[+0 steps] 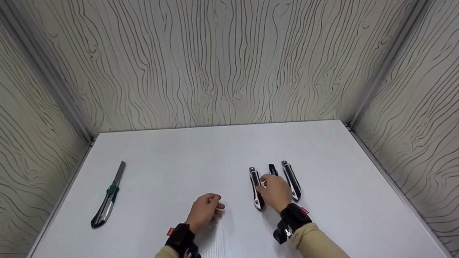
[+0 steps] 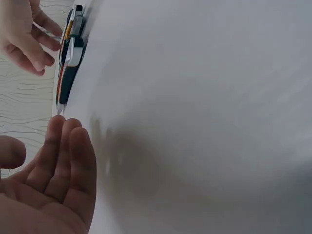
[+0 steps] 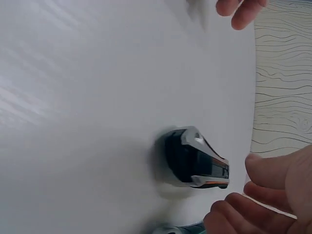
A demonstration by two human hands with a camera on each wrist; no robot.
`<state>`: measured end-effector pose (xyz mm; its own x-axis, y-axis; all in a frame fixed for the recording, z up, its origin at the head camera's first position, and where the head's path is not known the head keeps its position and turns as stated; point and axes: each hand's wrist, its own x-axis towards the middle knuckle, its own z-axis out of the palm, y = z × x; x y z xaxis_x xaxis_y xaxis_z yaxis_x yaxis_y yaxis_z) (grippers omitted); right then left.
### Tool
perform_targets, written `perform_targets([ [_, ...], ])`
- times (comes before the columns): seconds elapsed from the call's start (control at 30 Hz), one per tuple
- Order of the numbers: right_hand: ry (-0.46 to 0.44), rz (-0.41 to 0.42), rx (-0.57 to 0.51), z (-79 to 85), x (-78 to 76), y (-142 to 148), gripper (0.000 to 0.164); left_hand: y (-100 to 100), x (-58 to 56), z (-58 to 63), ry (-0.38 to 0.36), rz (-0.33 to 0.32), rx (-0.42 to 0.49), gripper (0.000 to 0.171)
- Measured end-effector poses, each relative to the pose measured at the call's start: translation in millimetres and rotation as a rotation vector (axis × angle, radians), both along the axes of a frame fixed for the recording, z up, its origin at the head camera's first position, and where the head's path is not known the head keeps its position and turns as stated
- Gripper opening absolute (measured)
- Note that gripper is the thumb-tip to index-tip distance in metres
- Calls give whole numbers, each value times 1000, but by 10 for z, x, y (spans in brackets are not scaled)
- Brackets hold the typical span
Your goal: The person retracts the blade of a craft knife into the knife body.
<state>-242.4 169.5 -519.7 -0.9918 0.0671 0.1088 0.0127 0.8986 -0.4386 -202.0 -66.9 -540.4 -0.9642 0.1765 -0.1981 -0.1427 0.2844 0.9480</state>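
Over the right half of the table, my right hand [image 1: 276,191] hovers with loosely bent fingers and holds nothing. It partly covers a utility knife [image 1: 272,169], of which only the dark tip end shows. Left of that hand, close to its fingertips, lies a black and silver utility knife [image 1: 254,178]. A similar utility knife [image 1: 291,180] lies along its right side. In the right wrist view, a dark knife handle [image 3: 197,161] stands apart from the fingers. My left hand [image 1: 204,209] is held over the table near the middle, fingers relaxed and nothing in them.
At the far left of the white table [image 1: 169,158] lies another utility knife [image 1: 110,194], its long blade extended away from me. Wood-patterned panels [image 1: 211,60] wall the table at the back and both sides.
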Motion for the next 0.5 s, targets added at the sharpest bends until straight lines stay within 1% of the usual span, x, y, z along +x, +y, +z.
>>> perform_targets([
  [0.1, -36, 38, 22, 86, 0, -35, 31, -174, -69, 92, 16, 17, -89, 36],
  [0.2, -53, 89, 33, 118, -8, -124, 32, -397, -115, 146, 14, 58, -178, 36],
  [0.33, -43, 149, 25, 108, -36, -264, 34, -731, -153, 161, -2, 133, -274, 36],
  [0.5, -60, 193, 4, 43, -72, -459, 35, -1190, -144, 177, -52, 242, -340, 39],
])
